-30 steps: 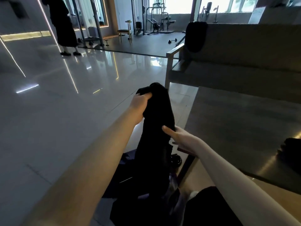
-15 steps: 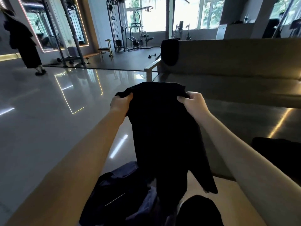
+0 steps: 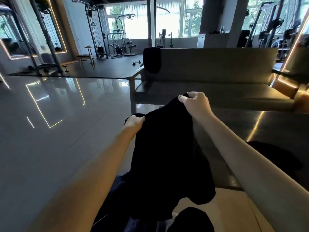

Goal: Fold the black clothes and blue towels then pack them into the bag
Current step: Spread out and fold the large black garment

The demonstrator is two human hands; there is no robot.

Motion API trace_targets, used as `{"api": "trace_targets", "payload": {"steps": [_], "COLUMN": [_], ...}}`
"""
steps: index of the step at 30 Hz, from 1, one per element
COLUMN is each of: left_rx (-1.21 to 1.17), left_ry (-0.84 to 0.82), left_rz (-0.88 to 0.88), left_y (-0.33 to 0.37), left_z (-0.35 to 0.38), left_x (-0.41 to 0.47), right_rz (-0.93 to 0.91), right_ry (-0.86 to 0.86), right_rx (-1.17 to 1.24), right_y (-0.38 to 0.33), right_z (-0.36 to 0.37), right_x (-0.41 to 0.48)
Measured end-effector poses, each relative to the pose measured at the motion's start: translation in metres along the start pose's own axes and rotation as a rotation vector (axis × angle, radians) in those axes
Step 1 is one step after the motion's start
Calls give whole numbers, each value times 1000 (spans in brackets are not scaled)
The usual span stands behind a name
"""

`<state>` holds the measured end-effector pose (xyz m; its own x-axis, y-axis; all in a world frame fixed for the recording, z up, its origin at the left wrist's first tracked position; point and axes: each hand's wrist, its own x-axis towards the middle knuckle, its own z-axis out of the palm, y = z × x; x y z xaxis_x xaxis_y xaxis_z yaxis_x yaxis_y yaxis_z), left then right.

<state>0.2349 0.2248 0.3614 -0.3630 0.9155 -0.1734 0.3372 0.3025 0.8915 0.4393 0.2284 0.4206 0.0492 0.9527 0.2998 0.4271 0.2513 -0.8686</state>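
Black cloth (image 3: 167, 156) hangs in the air between both hands. The left hand (image 3: 134, 122) grips its top edge with curled fingers, and the right hand (image 3: 194, 102) pinches the other corner, held higher. Below it lies a dark blue bag (image 3: 117, 195) on the floor (image 3: 50, 139), beside a dark table (image 3: 267, 128).

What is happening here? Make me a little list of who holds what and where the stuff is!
place: a gym room with a shiny floor
left hand: grips the top edge of the black garment
right hand: grips the same edge, higher up
black garment: hangs in the air, not folded yet
bag: dark blue, low down under the garment
sofa cloth: black, draped over the sofa back
table cloth: black, lying on the table
blue towels: none in view
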Motion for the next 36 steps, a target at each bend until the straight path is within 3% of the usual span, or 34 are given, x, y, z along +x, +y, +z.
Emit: {"api": "trace_targets", "payload": {"steps": [4,7,9,12,14,16,20,26,31,36], "left_rx": [280,508,483,198,218,160,60,48,160,-14], "left_ry": [-109,-75,-26,-472,-561,-437,-297,-355,-326,-179], "left_rz": [-23,7,161,388,439,465,551,615,637,442], "left_y": [8,12,19,38,45,46,48,63,65,51], "left_z": [18,20,20,21,24,28,26,19,11,15], "left_x": [-14,-16,-12,-25,-34,-35,-35,-47,-49,-56], "right_rz": [108,61,-1,-72,-85,-62,212,113,-42,97], "right_ry": [-38,-95,-122,-234,-277,-276,-325,-517,-375,-186], "right_rx": [207,123,23,-59,-89,-54,373,221,-39,58], "right_y": [2,0,-3,-3,0,7,27,36,4,-17], "right_z": [1,-2,-5,-2,-1,-2,-6,-10,-5,5], "right_x": [0,-4,-9,-13,-13,-15,-24,-35,-32,-29]}}
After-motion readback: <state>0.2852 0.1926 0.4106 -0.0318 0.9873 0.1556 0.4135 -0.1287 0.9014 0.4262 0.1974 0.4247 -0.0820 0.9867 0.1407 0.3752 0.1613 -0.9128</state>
